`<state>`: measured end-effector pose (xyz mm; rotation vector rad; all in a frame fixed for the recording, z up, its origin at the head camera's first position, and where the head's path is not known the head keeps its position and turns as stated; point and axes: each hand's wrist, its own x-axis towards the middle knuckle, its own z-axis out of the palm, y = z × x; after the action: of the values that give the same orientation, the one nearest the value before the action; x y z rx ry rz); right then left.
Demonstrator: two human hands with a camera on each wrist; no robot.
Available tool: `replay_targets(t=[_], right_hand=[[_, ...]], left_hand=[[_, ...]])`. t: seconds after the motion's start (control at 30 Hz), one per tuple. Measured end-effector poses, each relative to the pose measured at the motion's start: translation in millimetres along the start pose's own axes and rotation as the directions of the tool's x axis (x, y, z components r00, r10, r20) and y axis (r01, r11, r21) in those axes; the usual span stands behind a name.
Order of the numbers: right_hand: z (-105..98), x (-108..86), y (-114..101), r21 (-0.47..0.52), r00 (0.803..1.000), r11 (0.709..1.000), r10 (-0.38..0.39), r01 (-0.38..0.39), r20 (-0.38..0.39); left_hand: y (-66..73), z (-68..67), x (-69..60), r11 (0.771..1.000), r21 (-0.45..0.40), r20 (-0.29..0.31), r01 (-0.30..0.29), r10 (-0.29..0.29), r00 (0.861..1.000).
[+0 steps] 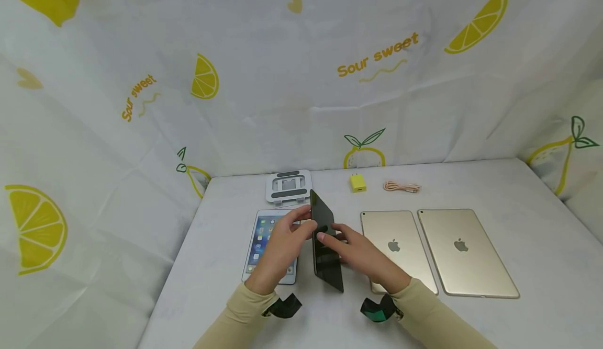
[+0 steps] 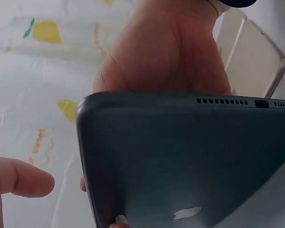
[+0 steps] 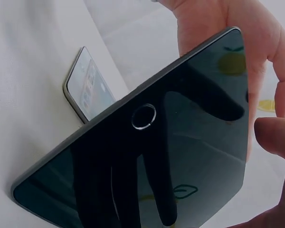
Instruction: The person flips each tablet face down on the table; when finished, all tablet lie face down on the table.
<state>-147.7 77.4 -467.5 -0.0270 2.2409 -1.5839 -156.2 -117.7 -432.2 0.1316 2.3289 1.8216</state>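
A dark tablet [image 1: 326,244] is held steeply on edge between my two hands, its screen to the right. My left hand [image 1: 285,239] is at its back, with the thumb [image 2: 28,179] apart from the casing and a fingertip against the back in the left wrist view. My right hand [image 1: 360,252] grips from the screen side; its thumb [image 3: 275,135] shows near the upper edge, and most of its fingers are hidden. The home button [image 3: 144,116] and finger reflections show on the glass. Whether the lower edge meets the table cannot be told.
A white tablet [image 1: 258,249] with a lit screen lies left, partly behind my left hand. Two gold tablets [image 1: 393,228] [image 1: 466,255] lie face down right. Along the back are a folding stand [image 1: 289,193], a yellow charger plug [image 1: 358,183] and a coiled cable [image 1: 401,187].
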Motion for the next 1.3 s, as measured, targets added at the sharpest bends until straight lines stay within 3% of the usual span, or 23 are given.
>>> replay_targets(t=[0.37, 0.7, 1.03, 1.3], right_hand=[[1, 0.0, 1, 0.051, 1.0, 0.999, -0.003, 0.002, 0.008], [0, -2.3, -4, 0.122, 0.996, 0.992, -0.046, 0.037, 0.071], [0, -0.8, -3, 0.174, 0.996, 0.985, -0.034, 0.02, 0.078], [-17, -4.1, -7, 0.155, 0.993, 0.984, -0.095, 0.084, 0.066]], left_hand=[[2.3, 1.7, -1.8, 1.0, -0.008, 0.034, 0.01, -0.01, 0.999], [1.9, 3.5, -1.7, 0.999, -0.021, 0.064, 0.027, -0.026, 0.998], [2.8, 3.2, -3.6, 1.0, -0.017, 0.073, 0.018, -0.016, 0.997], [-4.8, 8.0, -0.1, 0.999, -0.018, 0.119, 0.037, -0.034, 0.992]])
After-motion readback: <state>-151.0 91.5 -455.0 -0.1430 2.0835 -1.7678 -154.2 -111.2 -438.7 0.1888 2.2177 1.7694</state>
